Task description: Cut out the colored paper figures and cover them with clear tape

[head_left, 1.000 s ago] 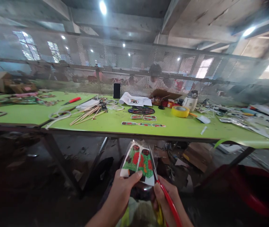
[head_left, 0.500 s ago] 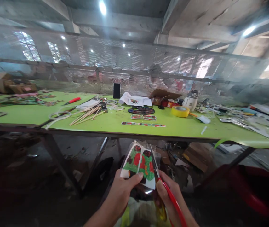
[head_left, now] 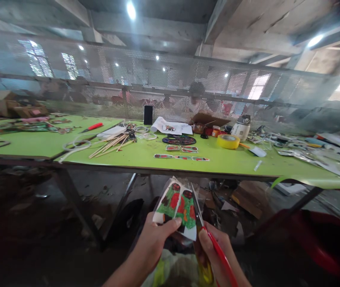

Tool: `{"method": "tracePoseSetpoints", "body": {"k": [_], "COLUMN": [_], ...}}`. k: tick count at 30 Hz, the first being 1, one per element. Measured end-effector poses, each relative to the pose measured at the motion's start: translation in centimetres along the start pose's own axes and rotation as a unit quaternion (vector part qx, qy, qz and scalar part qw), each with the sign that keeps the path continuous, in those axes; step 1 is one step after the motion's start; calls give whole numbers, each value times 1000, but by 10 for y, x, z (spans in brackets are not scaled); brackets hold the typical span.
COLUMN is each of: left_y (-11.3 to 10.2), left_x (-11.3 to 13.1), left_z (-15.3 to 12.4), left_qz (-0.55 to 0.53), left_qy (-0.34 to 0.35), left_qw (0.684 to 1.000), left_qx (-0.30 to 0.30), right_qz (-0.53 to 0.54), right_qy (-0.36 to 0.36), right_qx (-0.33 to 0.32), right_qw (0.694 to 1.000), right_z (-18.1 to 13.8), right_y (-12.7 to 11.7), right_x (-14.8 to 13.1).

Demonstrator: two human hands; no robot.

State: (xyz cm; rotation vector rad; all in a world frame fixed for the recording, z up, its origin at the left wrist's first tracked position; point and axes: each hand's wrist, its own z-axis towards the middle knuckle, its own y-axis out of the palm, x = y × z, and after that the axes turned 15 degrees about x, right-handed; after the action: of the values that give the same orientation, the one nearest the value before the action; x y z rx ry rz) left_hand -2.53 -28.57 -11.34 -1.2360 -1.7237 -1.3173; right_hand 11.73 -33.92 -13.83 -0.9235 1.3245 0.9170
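Note:
My left hand grips a painted paper cutout in clear film, thumb on its lower edge. Green, red and black paint covers its two panels, with white margins. In my right hand is a pair of scissors with red handles; its blades point up along the sheet's right edge, in front of the clear film there. How far the blades are apart is hard to make out. On the table above my hands lie smaller cut pieces in the same colours, with a dark oval palette behind them.
The green table has its front edge just beyond my hands. On it are wooden sticks, yellow tape, a white bottle, a phone and a red-handled tool. A mesh screen stands behind.
Both hands, the paper cutout and the scissors stay almost in place. The scissors have tilted slightly, and the view has shifted a little.

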Motion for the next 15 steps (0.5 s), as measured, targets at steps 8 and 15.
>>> {"method": "tracePoseSetpoints", "body": {"k": [8, 15], "left_y": [-3, -11], "left_x": [10, 16], "left_z": [-1, 6], "left_qz": [19, 39], "left_qy": [5, -3], "left_qw": [1000, 997], "left_qx": [-18, -73], "right_qz": [-13, 3], "right_qy": [-40, 11], "right_qx": [-58, -61], "right_qw": [997, 998], "right_z": [-1, 2], "right_y": [-12, -15], "right_x": [-4, -2]}}
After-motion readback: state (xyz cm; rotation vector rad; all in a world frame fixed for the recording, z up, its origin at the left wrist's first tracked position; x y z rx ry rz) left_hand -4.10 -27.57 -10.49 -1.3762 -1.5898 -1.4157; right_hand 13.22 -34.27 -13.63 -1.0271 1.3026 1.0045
